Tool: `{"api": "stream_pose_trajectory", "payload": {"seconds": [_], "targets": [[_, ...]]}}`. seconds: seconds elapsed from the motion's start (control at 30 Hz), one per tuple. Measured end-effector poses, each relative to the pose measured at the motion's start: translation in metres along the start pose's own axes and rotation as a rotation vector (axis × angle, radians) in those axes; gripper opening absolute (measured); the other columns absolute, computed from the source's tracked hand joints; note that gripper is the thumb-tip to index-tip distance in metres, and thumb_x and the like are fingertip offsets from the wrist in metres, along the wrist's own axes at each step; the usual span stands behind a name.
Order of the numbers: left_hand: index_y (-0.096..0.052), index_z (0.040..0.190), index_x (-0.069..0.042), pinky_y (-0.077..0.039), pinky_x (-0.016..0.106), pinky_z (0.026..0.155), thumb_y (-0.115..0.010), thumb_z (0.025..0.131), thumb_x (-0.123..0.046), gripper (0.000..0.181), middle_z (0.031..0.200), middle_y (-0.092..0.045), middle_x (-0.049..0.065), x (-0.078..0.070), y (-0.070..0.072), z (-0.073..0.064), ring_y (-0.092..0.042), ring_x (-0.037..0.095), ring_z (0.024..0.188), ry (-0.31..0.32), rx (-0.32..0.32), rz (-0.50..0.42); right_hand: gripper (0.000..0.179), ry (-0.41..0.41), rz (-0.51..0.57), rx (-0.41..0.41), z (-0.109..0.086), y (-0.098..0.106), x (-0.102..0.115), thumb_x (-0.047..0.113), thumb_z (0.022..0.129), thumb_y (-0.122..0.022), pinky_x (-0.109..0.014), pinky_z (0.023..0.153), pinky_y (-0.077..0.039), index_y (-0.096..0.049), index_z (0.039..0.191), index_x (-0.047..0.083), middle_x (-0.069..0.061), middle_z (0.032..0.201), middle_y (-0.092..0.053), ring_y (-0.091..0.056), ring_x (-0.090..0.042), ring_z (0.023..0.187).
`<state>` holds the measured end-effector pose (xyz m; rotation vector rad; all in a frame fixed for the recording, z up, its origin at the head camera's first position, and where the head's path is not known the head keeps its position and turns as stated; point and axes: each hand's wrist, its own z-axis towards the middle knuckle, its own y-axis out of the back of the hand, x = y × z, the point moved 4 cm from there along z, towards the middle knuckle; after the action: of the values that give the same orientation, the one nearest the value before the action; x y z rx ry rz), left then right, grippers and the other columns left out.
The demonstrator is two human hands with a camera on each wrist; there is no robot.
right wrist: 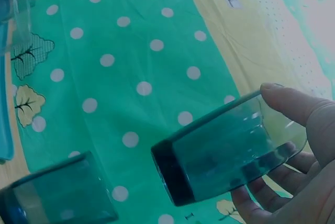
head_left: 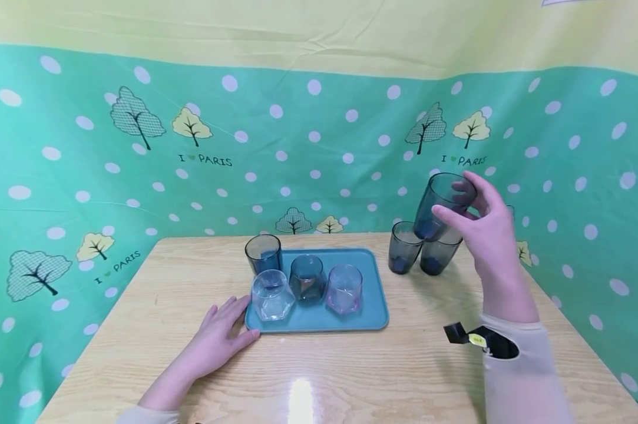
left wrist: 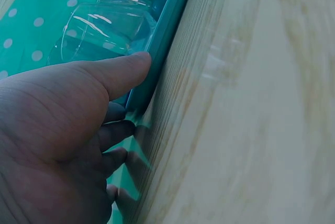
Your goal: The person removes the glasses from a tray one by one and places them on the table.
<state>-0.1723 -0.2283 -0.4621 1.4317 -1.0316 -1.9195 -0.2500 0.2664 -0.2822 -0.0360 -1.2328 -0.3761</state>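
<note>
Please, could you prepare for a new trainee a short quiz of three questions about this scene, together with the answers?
1. What does the right hand hold?
2. True or false: the left hand grips a glass.
3. In the head view, which colour is the rightmost glass on the blue tray? a) clear b) pinkish c) dark

Key:
1. A tall dark glass, tilted.
2. False; it touches the tray's edge.
3. b
</note>
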Motion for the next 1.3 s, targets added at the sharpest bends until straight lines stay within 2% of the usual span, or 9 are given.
{"api": "stream_pose_trajectory", "payload": {"seconds": [0.2,0.43,0.53,0.83,1.0,1.17,1.3], "targets": [[-0.046,0.163,0.006,-0.010,0.077,0.127,-0.079,0.104,-0.038,0.081,0.164,-0.051,0.028,0.000,0.000,0.001,-0.033,0.054,0.159,0.005,0.003,-0.006,0.090,-0.053,-0.027,-0.076,0.005,0.017,0.000,0.023,0.092,-0.094,-0.017,0.094,-0.050,-0.046,0.168,0.037,0.002,0.156,-0.058,-0.056,-0.017,0.131],[-0.046,0.164,0.005,-0.010,0.077,0.128,-0.079,0.104,-0.039,0.082,0.164,-0.050,0.028,0.002,0.000,0.001,-0.032,0.053,0.159,0.018,0.012,-0.009,0.093,-0.110,0.001,-0.152,0.011,0.033,-0.003,0.020,0.089,-0.097,-0.015,0.089,-0.053,-0.049,0.166,0.037,0.004,0.154,-0.056,-0.053,-0.016,0.131],[-0.046,0.164,0.005,-0.009,0.077,0.128,-0.079,0.104,-0.039,0.082,0.164,-0.050,0.028,0.003,0.000,0.001,-0.032,0.054,0.159,0.021,0.013,-0.011,0.094,-0.130,-0.026,-0.170,0.012,0.038,-0.007,0.022,0.090,-0.096,-0.017,0.093,-0.052,-0.046,0.167,0.038,0.006,0.156,-0.054,-0.052,-0.015,0.133],[-0.045,0.164,0.004,-0.010,0.079,0.126,-0.079,0.104,-0.037,0.081,0.164,-0.051,0.028,0.002,-0.001,0.002,-0.033,0.055,0.158,0.006,0.003,0.000,0.094,-0.193,-0.092,-0.220,0.019,0.048,-0.024,0.031,0.094,-0.091,-0.035,0.119,-0.046,-0.037,0.170,0.042,0.007,0.168,-0.047,-0.044,-0.018,0.149],[-0.045,0.164,0.004,-0.010,0.079,0.126,-0.079,0.104,-0.038,0.081,0.164,-0.050,0.028,0.000,0.000,0.001,-0.033,0.055,0.158,0.005,0.004,0.000,0.095,-0.213,-0.066,-0.255,0.023,0.054,-0.036,0.025,0.093,-0.092,-0.036,0.119,-0.046,-0.039,0.170,0.042,0.006,0.168,-0.047,-0.044,-0.018,0.149],[-0.046,0.164,0.004,-0.011,0.078,0.126,-0.079,0.104,-0.039,0.081,0.164,-0.051,0.028,0.001,-0.001,0.001,-0.034,0.054,0.158,0.007,0.008,0.007,0.096,-0.249,-0.075,-0.277,0.027,0.060,-0.048,0.027,0.093,-0.092,-0.038,0.122,-0.045,-0.037,0.170,0.043,0.008,0.169,-0.045,-0.043,-0.017,0.150],[-0.046,0.164,0.004,-0.012,0.078,0.126,-0.078,0.105,-0.040,0.081,0.164,-0.051,0.027,0.001,-0.002,0.001,-0.033,0.054,0.158,0.012,0.014,0.007,0.095,-0.273,-0.034,-0.301,0.030,0.064,-0.060,0.021,0.092,-0.094,-0.038,0.124,-0.044,-0.042,0.168,0.042,0.006,0.167,-0.047,-0.042,-0.017,0.150]]}}
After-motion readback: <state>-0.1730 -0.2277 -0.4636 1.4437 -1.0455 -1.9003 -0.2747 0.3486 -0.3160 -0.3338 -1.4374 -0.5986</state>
